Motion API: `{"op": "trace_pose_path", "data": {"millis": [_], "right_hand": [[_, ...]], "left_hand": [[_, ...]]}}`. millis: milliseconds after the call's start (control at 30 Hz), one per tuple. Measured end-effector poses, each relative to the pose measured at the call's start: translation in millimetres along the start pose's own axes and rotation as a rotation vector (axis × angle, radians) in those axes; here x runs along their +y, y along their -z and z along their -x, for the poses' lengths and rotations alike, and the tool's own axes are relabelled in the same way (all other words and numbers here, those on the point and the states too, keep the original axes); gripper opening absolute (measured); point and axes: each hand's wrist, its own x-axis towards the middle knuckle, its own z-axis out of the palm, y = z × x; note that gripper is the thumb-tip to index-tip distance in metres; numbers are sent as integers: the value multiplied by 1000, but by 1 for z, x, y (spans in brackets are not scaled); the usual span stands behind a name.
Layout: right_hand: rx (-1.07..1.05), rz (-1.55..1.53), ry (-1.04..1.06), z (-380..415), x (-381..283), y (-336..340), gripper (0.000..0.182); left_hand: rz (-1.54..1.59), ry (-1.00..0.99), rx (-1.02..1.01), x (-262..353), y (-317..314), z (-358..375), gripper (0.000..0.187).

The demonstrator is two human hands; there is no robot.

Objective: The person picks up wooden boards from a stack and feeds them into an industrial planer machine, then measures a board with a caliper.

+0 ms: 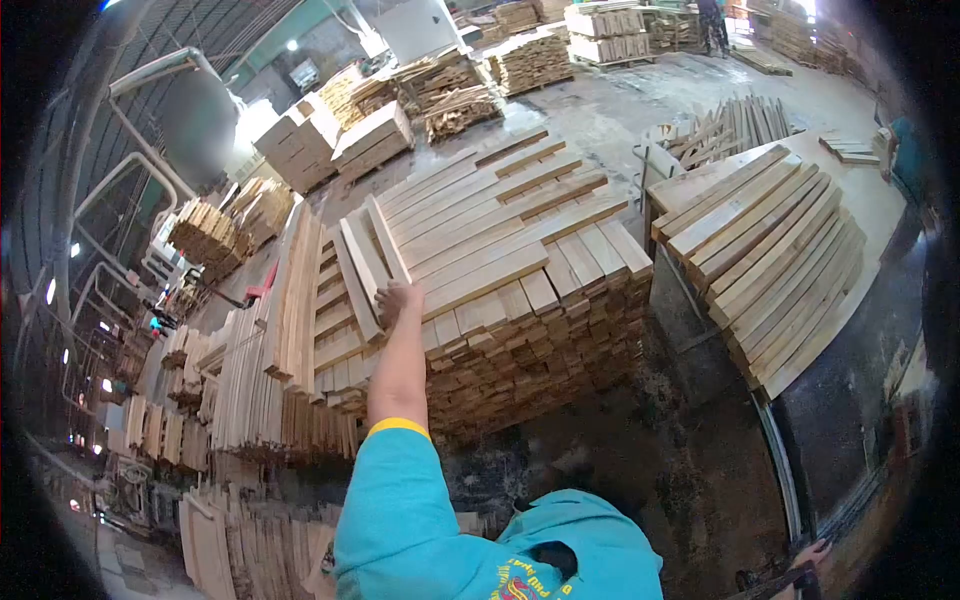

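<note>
My left hand [398, 298] reaches forward from a teal sleeve, its fingers closed around the near end of a narrow wooden board [388, 240]. A second board [360, 270] lies close beside it on the left. Both rest on top of a large stack of planks [540, 340], whose upper layer [480, 225] runs away from me in rows. At the lower right edge, my right hand [812, 553] shows small, fingers stretched out along a dark bar [850, 520]. Its palm is hard to make out.
On the right, a table [850, 165] bears a row of long boards [770, 250]. More stacks of lumber [370, 140] stand across the floor behind. Piled slats [250, 390] flank the left side. A person [712, 25] stands at the far back.
</note>
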Motion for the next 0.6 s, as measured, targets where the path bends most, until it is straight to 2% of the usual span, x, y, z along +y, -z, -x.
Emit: {"op": "trace_pose_path", "data": {"millis": [67,100,167,200,233,300,333,400,433,500,533,600], "right_hand": [[-48,3,-24,3,2,4,53],[-99,5,-29,3,-2,8,56],[-117,10,-27,9,-16,23,55],[-137,17,-19,8,-16,25,55],[-134,20,-18,5,-15,28,55],[-148,67,62,-3,6,11,52],[-153,71,61,-6,15,0,52],[-55,-55,36,-5,21,-15,51],[-62,-55,46,-1,20,-18,51],[98,-246,25,1,13,-22,56],[99,-251,32,12,46,0,56],[93,-245,62,15,31,-10,55]], "left_hand": [[72,63,23,8,14,11,52],[77,54,24,6,2,0,52],[29,-151,137,-2,-32,-27,73],[-82,-380,493,-2,-35,-17,65],[-80,-379,489,-5,-31,-16,65],[-11,-1088,32,-4,31,66,53],[-16,-1090,29,-1,38,80,53],[239,-1043,170,-14,40,90,55],[230,-1035,169,-20,33,83,55],[503,-634,83,-23,2,51,57],[474,-548,23,-19,5,48,60],[422,-482,10,-5,-9,33,64]]}}
